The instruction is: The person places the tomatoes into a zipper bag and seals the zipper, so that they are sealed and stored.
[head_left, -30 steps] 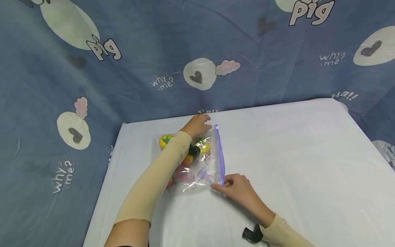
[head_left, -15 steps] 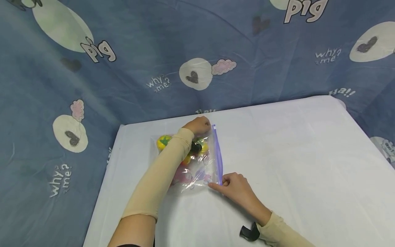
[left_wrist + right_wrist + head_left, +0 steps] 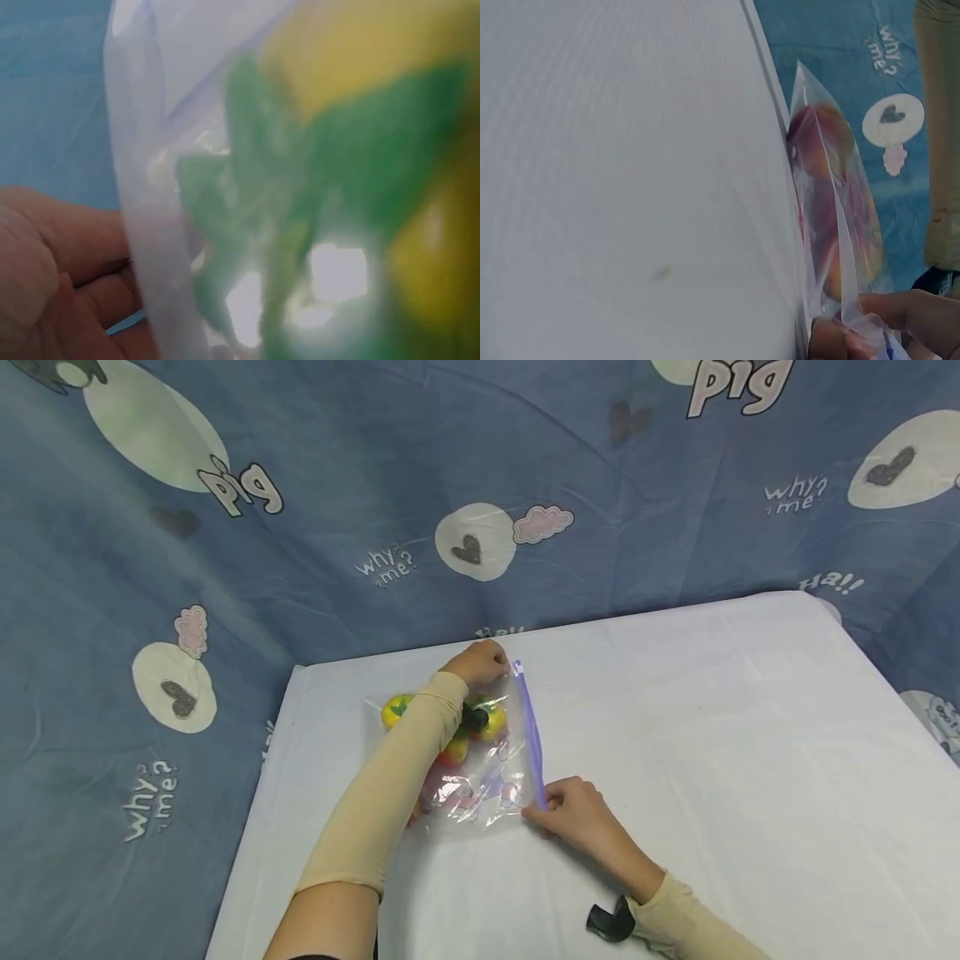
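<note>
A clear zip bag (image 3: 480, 789) with a purple zip strip (image 3: 531, 727) lies on the white table. Inside are round pieces that look like fruit: a yellow one with green leaves (image 3: 394, 710), another yellow one (image 3: 495, 723) and a red-and-yellow one (image 3: 453, 752). At the far corner my left hand (image 3: 480, 662) pinches the bag beside the strip's end; its forearm covers part of the contents. My right hand (image 3: 576, 810) pinches the strip's near end between thumb and curled fingers. Close up in the left wrist view, green leaves (image 3: 330, 165) show through the plastic.
The white table (image 3: 712, 735) stretches right of the bag. Behind it hangs a blue printed cloth (image 3: 337, 460), which also covers the left side. A black wrist mount (image 3: 611, 922) sits at the right sleeve.
The left hand's fingers, spread over the bag's far corner a second ago, have closed on it. The right hand keeps its grip at the near corner, its thumb now nearer the strip.
</note>
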Tool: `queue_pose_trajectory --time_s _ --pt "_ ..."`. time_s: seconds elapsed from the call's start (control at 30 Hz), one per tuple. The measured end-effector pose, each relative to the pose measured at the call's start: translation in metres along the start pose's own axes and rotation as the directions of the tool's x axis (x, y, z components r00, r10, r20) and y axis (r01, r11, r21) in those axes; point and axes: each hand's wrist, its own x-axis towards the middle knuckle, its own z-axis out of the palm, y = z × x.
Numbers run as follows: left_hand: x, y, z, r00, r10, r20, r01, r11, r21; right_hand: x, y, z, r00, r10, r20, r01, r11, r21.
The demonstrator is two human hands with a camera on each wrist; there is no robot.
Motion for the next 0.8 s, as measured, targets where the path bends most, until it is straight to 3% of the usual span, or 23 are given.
queue_pose_trajectory --time_s 0.27,0.47,0.6,0.8 --pt "-0.009 -0.008 -0.009 0.999 0.027 -0.047 -0.029 0.999 -0.04 0.001 0.002 -0.009 0.994 0.015 0.104 -0.032 0.986 0.165" --pt "-0.014 -0.019 -0.017 0.996 0.037 -0.081 -0.047 0.992 -0.115 0.005 0.006 -0.021 0.987 0.026 0.157 -0.059 0.975 0.212" --pt "-0.017 -0.027 -0.023 0.993 0.018 -0.114 -0.041 0.979 -0.199 0.01 0.011 -0.035 0.987 0.042 0.154 -0.081 0.963 0.258" --pt "-0.027 -0.045 -0.032 0.985 -0.003 -0.172 -0.057 0.938 -0.341 0.019 0.018 -0.068 0.995 0.035 0.094 -0.062 0.951 0.304"
